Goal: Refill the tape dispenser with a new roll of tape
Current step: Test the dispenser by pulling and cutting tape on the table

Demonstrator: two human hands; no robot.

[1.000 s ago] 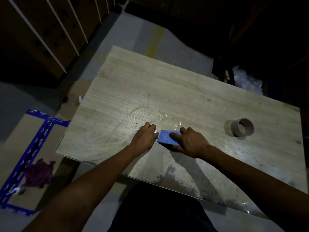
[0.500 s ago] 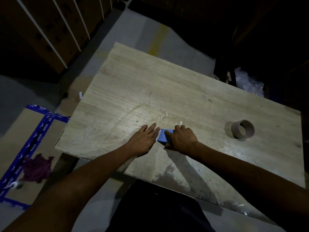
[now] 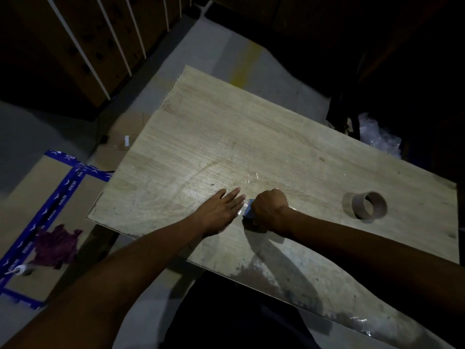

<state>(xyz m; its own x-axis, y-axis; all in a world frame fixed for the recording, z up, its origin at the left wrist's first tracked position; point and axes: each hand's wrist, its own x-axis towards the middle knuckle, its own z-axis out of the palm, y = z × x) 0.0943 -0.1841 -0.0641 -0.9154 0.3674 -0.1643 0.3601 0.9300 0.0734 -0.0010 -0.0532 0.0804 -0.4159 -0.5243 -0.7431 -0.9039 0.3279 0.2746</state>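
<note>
A small blue tape dispenser [image 3: 247, 210] lies on the wooden table [image 3: 226, 137] near its front edge. My right hand [image 3: 270, 207] is closed over it, so only its left end shows. My left hand [image 3: 221, 210] lies flat on the table just left of the dispenser, fingers stretched out toward it. A shiny strip of clear tape [image 3: 251, 178] is stuck to the wood just beyond my hands. A brown cardboard tape core [image 3: 368, 205] lies on its side at the table's right.
Flattened cardboard with blue printed tape [image 3: 60, 187] lies on the floor at the left, with a purple rag [image 3: 56, 245] on it. Crumpled clear plastic [image 3: 380, 138] sits beyond the table's far right edge. Dark wooden panels stand at the back left.
My right hand has slid left over the blue dispenser and closed into a fist on it, hiding most of it. My left hand has flattened out beside it.
</note>
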